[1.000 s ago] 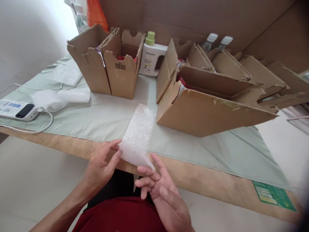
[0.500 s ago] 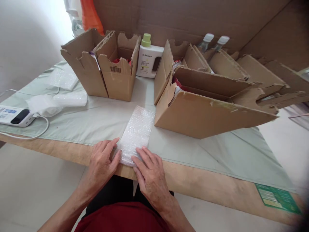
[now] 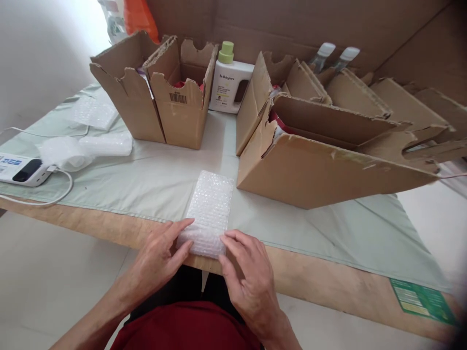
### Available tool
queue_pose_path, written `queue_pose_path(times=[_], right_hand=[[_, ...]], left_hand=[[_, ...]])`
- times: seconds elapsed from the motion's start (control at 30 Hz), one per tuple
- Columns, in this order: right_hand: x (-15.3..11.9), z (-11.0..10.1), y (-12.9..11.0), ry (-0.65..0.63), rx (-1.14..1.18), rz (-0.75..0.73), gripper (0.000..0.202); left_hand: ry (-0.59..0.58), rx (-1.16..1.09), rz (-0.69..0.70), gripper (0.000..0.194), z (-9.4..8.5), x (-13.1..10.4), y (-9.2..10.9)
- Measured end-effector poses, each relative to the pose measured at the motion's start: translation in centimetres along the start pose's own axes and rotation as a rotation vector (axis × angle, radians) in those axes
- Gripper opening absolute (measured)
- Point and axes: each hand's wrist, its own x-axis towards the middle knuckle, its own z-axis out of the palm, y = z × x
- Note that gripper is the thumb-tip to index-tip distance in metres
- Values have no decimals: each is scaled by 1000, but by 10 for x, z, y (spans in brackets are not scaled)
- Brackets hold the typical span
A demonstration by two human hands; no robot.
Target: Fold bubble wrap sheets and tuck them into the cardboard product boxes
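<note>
A piece of clear bubble wrap (image 3: pixel 210 201) lies on the cloth at the table's front edge, its near end doubled into a thicker fold. My left hand (image 3: pixel 164 250) is at the fold's left end, index finger on top and thumb lower down, holding it between them. At the right end my right hand (image 3: pixel 251 272) takes the fold between thumb and index finger, the other fingers curled alongside. Whether anything lies inside the fold cannot be made out.
Open cardboard boxes (image 3: pixel 182 116) stand behind on the left, and a larger cardboard box (image 3: pixel 310 170) with more bins is on the right. A white detergent bottle (image 3: pixel 229 87) is between them. More bubble wrap (image 3: pixel 105 144) and a white power bank (image 3: pixel 22 170) with a cable lie left.
My right hand has shifted from the top of the bubble wrap to its right edge. My left hand has moved slightly right onto the wrap. The near end now looks more folded.
</note>
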Motion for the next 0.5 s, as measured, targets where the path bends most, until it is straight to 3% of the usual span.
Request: queue_pose_path(times=[0.17, 0.37, 0.5], right_hand=[[-1, 9, 3, -134, -99, -106, 27], [6, 2, 2, -185, 116, -48, 27], [7, -4, 1, -105, 34, -17, 27]], left_hand=[[47, 35, 44, 36, 0, 5, 1], [1, 12, 264, 34, -13, -17, 1], [34, 2, 153, 31, -7, -6, 0]])
